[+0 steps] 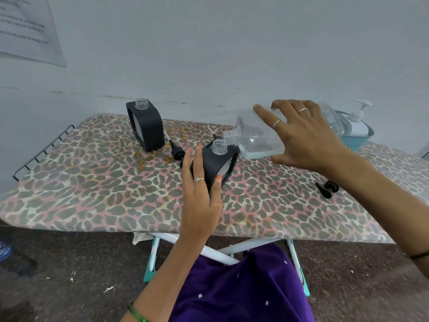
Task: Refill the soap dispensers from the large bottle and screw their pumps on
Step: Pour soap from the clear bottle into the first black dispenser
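Leopard-print cloth covers the ironing board [92, 182] I am working at, and its near edge runs across just in front of my lap. My left hand [202, 194] wraps the near soap dispenser [214, 163], a black one with a clear threaded neck, thumb on the front face and fingers along the left side, holding it tilted toward the large bottle [255, 138]. My right hand [306, 135] grips that clear bottle from above with fingers spread over its body, tipped so its open mouth sits right at the dispenser's neck; pale blue liquid lies in the bottle's lower side.

A second soap dispenser [145, 125] stands upright and uncapped near the far edge, close to the wall, well apart from my hands. One black pump [177, 152] lies flat between the two dispensers, just left of my left fingertips, its white tube pointing toward the back. Another pump [327, 188] lies near the front edge on the right, under my right forearm. A wire rack [41, 152] sticks out at the board's left end, with open patterned surface between it and the dispensers. At the far right a light blue basket [358, 138] holds a white pump bottle [356, 123], just behind my right hand. Open board also lies in front of the dispenser I hold.
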